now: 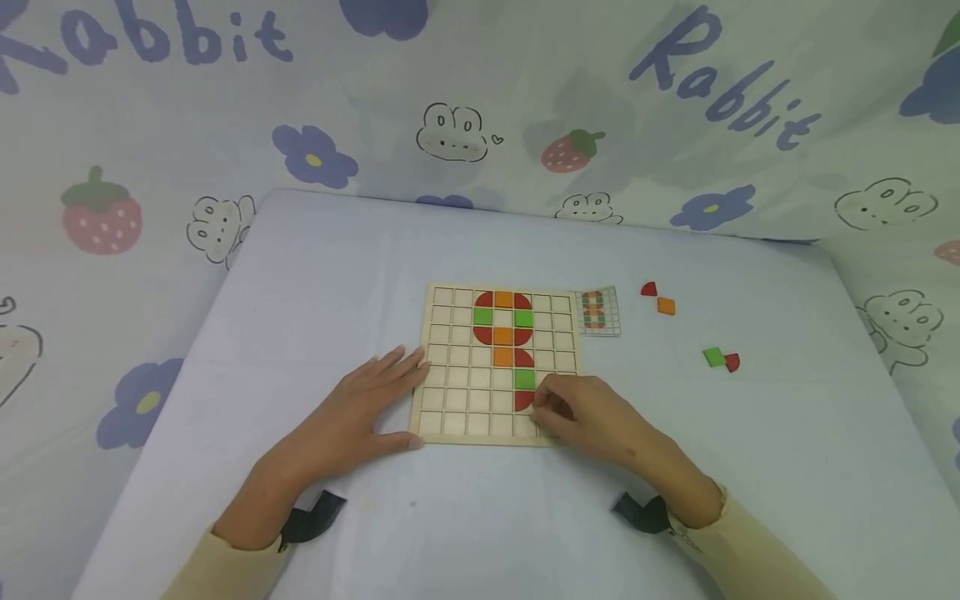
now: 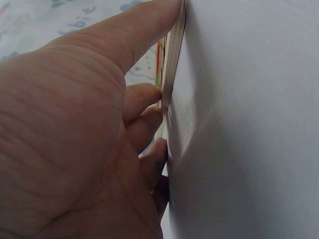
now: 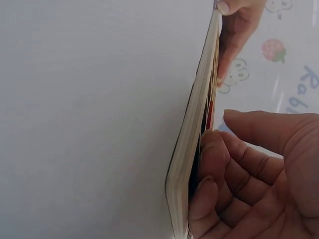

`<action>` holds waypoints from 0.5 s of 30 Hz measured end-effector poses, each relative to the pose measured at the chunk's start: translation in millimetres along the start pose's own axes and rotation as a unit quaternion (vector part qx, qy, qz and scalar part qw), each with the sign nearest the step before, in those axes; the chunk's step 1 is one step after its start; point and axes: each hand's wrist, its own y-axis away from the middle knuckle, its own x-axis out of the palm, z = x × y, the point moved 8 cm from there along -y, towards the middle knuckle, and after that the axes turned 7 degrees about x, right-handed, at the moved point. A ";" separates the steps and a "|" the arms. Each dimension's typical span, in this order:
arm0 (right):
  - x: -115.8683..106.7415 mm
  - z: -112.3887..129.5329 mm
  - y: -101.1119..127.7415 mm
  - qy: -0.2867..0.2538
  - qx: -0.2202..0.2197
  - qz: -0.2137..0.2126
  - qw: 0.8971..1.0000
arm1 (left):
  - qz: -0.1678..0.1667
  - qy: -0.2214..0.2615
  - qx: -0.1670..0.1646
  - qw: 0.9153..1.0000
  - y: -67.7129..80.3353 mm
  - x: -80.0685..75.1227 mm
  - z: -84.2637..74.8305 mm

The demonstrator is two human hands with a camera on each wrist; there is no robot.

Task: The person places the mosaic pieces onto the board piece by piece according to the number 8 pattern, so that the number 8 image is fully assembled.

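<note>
Left hand (image 1: 352, 412): flat, fingers straight, pressed against left edge of board (image 1: 450, 412) on tabletop (image 1: 315, 275). Right hand (image 1: 592, 417): fingers curled over red tile (image 1: 523, 401) at board's lower right; grip hidden. Tiles on board: 6 red, 3 orange, 3 green. Pattern card (image 1: 598, 311) blurred. Loose tiles (image 1: 722, 359) right: 4.

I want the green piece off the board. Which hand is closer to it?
Right. The right hand is on the board's near right corner, left of the loose green piece; the left hand is at the board's far left edge.
</note>
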 end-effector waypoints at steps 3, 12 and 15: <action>-1.8 -2.5 5.1 -0.013 -0.018 -0.001 1.000 | 0.000 -0.001 0.001 1.000 0.4 -0.1 -0.1; -18.2 -37.7 25.6 -0.021 0.006 -0.037 0.999 | -0.014 -0.001 0.019 1.000 0.2 -1.7 -2.6; -29.5 -55.9 33.8 0.006 0.035 -0.062 0.997 | -0.014 0.000 0.018 1.000 0.5 -1.9 -2.6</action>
